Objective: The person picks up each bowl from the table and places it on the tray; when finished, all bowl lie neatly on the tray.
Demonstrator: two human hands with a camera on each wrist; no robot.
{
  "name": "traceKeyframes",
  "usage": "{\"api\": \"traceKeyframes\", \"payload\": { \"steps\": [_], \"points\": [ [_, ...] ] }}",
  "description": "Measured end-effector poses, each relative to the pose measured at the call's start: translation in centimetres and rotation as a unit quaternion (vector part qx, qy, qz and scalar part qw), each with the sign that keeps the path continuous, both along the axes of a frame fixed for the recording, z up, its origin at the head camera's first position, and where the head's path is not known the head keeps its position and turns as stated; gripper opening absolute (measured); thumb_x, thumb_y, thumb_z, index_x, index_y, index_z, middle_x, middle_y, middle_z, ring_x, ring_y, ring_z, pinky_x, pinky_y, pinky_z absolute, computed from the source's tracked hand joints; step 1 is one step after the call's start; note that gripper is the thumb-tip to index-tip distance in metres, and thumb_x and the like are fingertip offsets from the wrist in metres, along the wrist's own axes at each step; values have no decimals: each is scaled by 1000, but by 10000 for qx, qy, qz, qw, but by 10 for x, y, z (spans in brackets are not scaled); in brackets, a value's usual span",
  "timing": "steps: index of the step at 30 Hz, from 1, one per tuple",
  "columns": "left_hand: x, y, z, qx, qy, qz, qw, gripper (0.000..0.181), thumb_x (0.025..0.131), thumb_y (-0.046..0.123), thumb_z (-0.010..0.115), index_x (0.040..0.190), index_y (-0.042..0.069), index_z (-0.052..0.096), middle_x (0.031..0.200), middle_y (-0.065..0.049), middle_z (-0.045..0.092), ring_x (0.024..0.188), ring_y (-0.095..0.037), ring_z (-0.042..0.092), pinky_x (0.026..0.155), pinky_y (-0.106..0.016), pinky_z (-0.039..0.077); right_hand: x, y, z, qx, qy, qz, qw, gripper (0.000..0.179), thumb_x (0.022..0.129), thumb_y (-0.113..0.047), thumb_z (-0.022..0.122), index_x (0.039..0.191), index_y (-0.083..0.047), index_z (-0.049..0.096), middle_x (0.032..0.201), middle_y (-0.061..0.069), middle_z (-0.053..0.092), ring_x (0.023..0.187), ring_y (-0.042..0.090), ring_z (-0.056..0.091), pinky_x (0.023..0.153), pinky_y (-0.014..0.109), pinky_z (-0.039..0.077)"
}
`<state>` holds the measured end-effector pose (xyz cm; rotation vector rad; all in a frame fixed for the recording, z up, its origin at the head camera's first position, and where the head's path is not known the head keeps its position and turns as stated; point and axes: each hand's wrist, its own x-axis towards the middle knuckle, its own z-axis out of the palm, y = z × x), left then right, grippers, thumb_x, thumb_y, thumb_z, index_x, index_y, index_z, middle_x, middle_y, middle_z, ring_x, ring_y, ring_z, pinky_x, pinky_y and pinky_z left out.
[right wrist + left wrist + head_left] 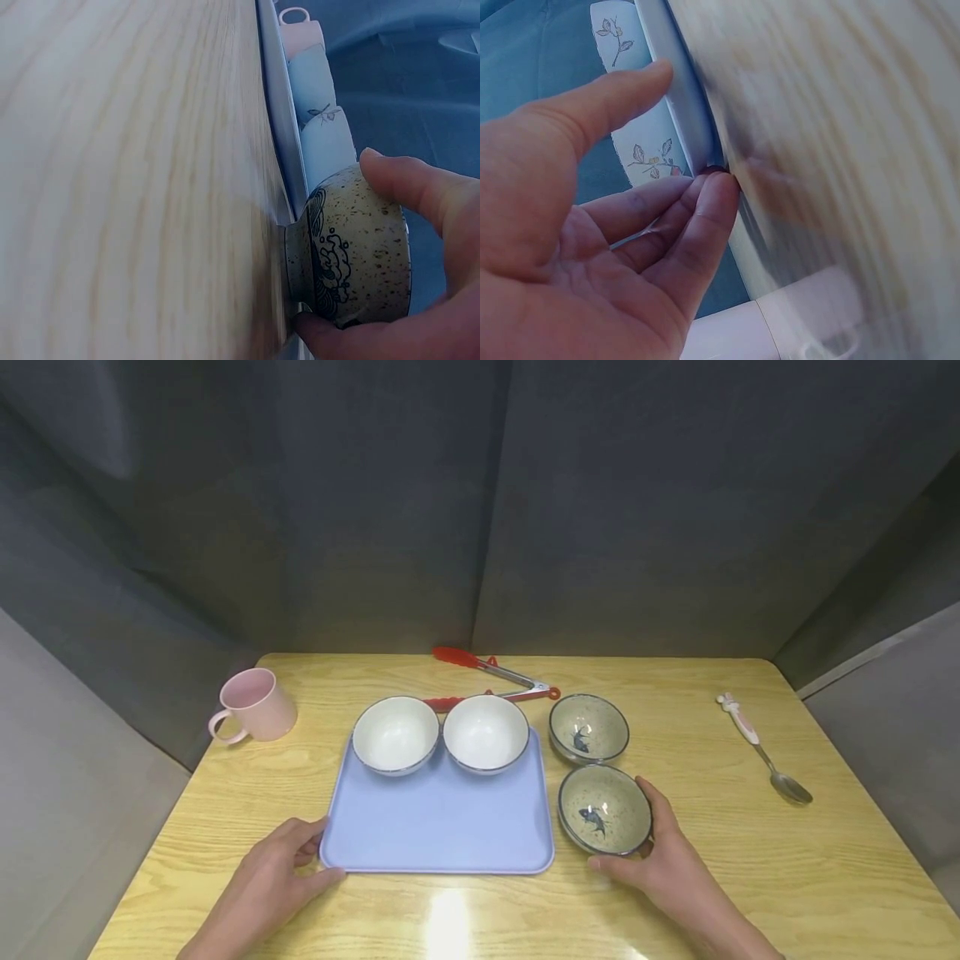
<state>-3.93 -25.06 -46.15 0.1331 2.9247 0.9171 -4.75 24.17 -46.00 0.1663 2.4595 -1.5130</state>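
Note:
My left hand (pixel 273 872) holds the near left corner of a blue tray (pixel 442 827), thumb at its front edge and fingers at its left side. Two white bowls (pixel 396 735) with dark rims stand side by side on the tray's far part; their outsides bear a twig pattern in the left wrist view. To the right of the tray, my right hand (pixel 663 852) grips a speckled bowl (pixel 367 247) with a blue fish inside, its thumb in front and fingers round the right side. The bowl is upright, its foot at the table. A matching bowl (pixel 588 727) stands just behind it.
Behind the bowls lie red-tipped tongs (pixel 517 677), partly hidden by a white bowl. A pink mug (pixel 262 706) stands at the far left of the wooden table (pixel 750 877). On the right lies a spoon (pixel 787 787) with a pink-and-white handle. Dark curtains hang behind.

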Motion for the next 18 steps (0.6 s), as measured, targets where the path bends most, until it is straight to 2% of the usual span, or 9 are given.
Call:
{"api": "traceKeyframes", "payload": {
  "steps": [6, 18],
  "points": [
    [0, 0, -1, 46, 117, -8, 9999, 67, 86, 24, 99, 142, 0, 73, 108, 5, 75, 103, -14, 76, 93, -32, 72, -1, 1, -2, -36, 61, 2, 10000, 138, 85, -13, 99, 177, 1, -2, 181, 34, 18, 168, 57, 23, 136, 58, 29],
    [0, -1, -1, 60, 99, -5, 9999, 67, 85, 24, 100, 142, 0, 73, 110, 4, 75, 103, -14, 76, 93, -31, 72, 2, 0, 0, 60, 105, -30, 9999, 137, 82, -19, 102, 176, 1, 3, 180, 34, 21, 167, 55, 27, 134, 55, 31]
  ]
}}
